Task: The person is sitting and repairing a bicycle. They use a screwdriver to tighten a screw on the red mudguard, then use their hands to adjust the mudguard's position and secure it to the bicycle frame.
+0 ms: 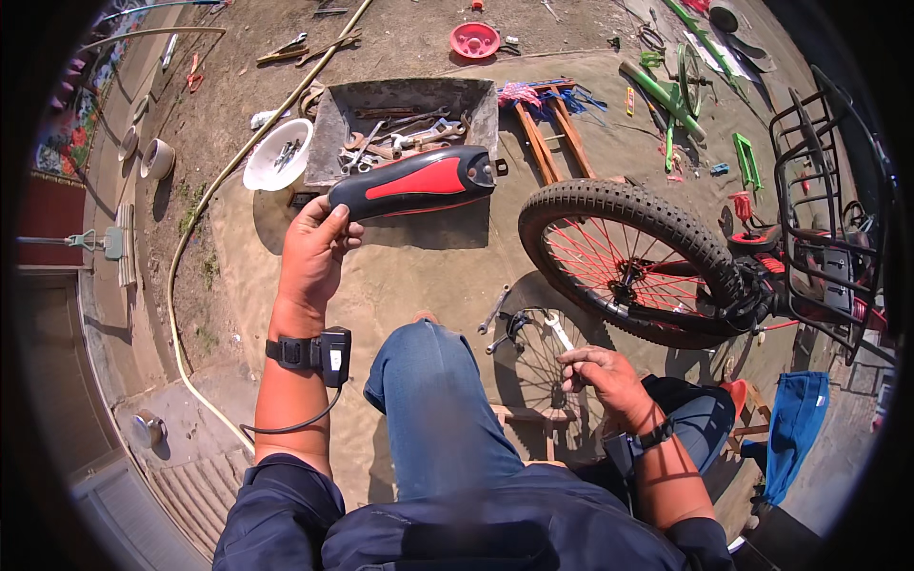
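Observation:
My left hand (324,233) pinches the left end of a black mudguard (409,186) with a red panel. The mudguard is held up level, its far end with a small bracket pointing right. Behind it stands a grey metal tool box (405,90) holding several wrenches (419,138), partly hidden by the mudguard. In my right hand (605,381), near my right knee, is a silver combination wrench (560,333), its ring end pointing away from me. Ahead and to the right is a bicycle wheel (624,262) with a knobby tire and red spokes, attached to a bike.
A black rack (809,181) rises at the right. On the ground lie another wrench (494,309) and the wheel's shadow. A white bowl (278,154) sits left of the box, a wooden stool (552,133) right of it. A hose (195,228) runs along the left; a red basin (474,40) is farther off.

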`<control>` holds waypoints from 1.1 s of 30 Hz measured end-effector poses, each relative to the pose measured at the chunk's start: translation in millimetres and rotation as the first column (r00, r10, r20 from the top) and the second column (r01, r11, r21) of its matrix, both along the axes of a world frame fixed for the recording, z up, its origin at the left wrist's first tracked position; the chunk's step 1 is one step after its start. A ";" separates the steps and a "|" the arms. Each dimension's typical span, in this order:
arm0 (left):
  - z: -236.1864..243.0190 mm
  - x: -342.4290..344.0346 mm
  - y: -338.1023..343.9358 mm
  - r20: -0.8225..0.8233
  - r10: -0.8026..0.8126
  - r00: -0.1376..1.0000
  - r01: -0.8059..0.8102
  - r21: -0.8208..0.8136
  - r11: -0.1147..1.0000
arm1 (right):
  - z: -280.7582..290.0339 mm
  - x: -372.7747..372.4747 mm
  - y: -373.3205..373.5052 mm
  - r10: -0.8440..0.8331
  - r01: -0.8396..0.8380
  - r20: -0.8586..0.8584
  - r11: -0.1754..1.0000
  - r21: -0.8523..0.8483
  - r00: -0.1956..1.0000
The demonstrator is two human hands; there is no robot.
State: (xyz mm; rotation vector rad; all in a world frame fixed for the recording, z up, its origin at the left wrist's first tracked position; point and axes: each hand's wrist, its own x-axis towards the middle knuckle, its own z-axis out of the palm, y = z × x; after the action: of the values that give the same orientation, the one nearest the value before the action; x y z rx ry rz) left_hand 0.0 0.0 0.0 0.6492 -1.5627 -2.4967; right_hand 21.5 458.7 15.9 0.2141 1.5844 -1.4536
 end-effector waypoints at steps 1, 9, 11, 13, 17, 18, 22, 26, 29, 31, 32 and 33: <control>5.0 -3.9 6.2 -0.043 -0.014 0.999 0.015 0.025 1.000 | 5.6 -11.7 -11.4 -0.042 0.041 -0.083 0.999 -0.008 0.996; 116.7 132.5 135.3 -0.151 -0.178 0.972 0.186 0.036 0.982 | 123.8 38.6 6.6 -0.172 0.171 -0.564 0.984 -0.056 0.808; 117.4 150.0 167.7 -0.150 -0.256 0.955 0.269 0.078 0.960 | 123.9 50.1 25.5 -0.311 0.225 -0.571 0.950 -0.217 0.760; 115.8 167.7 200.0 -0.139 -0.319 0.937 0.333 0.091 0.938 | 137.9 67.5 29.5 -0.527 0.433 -0.494 0.850 -0.301 0.692; 122.9 199.7 249.1 -0.048 -0.580 0.813 0.582 0.030 0.813 | 125.4 92.1 84.7 -0.479 0.452 -0.697 0.858 -0.244 0.533; 113.1 203.2 254.4 -0.014 -0.639 0.769 0.639 0.006 0.769 | 124.9 97.2 93.4 -0.479 0.452 -0.736 0.853 -0.261 0.478; 94.7 202.3 279.1 0.055 -0.716 0.695 0.705 -0.247 0.665 | 132.8 113.3 113.0 -0.527 0.459 -0.795 0.810 -0.364 0.299; 119.9 188.7 301.3 0.166 -0.666 0.728 0.649 -0.479 0.591 | 151.2 126.6 133.5 -0.352 0.414 -0.932 0.863 -0.290 0.082; 129.4 179.8 311.8 0.052 -0.658 0.751 0.578 -0.533 0.618 | 168.8 136.0 137.9 -0.178 0.418 -0.984 0.894 -0.162 -0.001; 142.0 174.5 324.4 -0.028 -0.685 0.728 0.478 -0.695 0.537 | 166.9 140.5 144.4 -0.099 0.448 -0.995 0.888 -0.100 -0.025; 160.8 175.4 332.6 -0.060 -0.697 0.715 0.428 -0.751 0.503 | 168.6 143.3 145.1 -0.082 0.450 -0.995 0.888 -0.095 -0.050; 173.0 175.4 340.0 -0.089 -0.707 0.702 0.368 -0.804 0.467 | 169.6 145.2 144.6 -0.068 0.446 -0.995 0.890 -0.095 -0.077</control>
State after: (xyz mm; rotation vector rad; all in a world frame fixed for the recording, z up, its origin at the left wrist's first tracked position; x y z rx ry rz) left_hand 175.4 340.0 173.0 -0.5986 -2.6032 -1.7294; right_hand 166.7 603.3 185.6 -0.6669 3.1679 -1.7689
